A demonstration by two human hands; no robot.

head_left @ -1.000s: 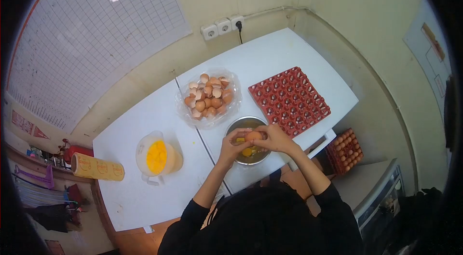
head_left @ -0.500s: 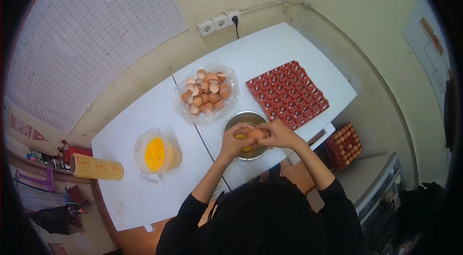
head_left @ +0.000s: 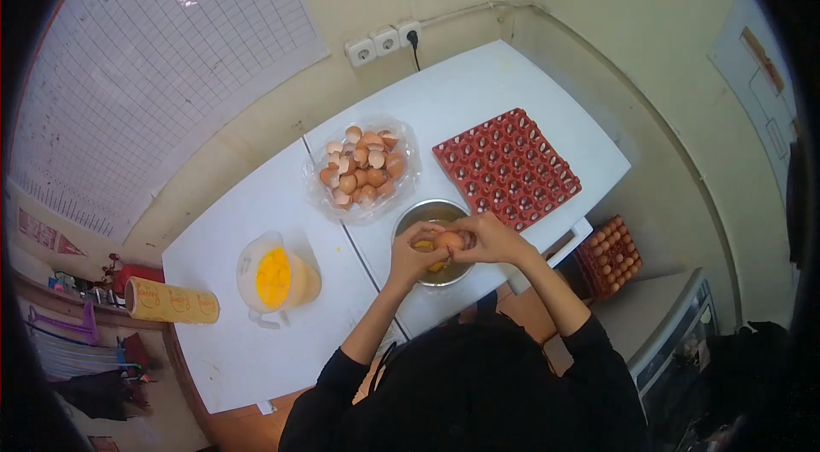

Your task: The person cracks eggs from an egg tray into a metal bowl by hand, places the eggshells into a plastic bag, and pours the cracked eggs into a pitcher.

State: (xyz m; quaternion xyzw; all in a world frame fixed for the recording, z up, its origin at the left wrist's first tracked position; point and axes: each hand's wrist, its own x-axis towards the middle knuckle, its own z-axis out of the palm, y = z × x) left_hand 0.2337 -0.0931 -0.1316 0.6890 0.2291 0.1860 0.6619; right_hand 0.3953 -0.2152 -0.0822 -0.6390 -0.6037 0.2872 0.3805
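My left hand (head_left: pixel 412 257) and my right hand (head_left: pixel 483 238) both grip a brown egg (head_left: pixel 449 241) held over a metal bowl (head_left: pixel 424 216). Yellow yolk (head_left: pixel 424 244) shows inside the bowl under my fingers. The bowl stands near the front edge of a white table (head_left: pixel 478 102). Just behind it sits a clear plastic bag of broken eggshells (head_left: pixel 363 164). An empty red egg tray (head_left: pixel 507 166) lies to the right of the bowl.
A plastic jug of yellow beaten egg (head_left: pixel 275 276) stands on the left table. A yellow roll (head_left: pixel 171 302) lies at the far left. A tray of whole brown eggs (head_left: pixel 610 256) sits lower at right. Wall sockets (head_left: pixel 382 40) are behind the table.
Both hands stay on the egg over the bowl, fingers pressed a little closer together. The view has shifted slightly; nothing else on the tables has moved.
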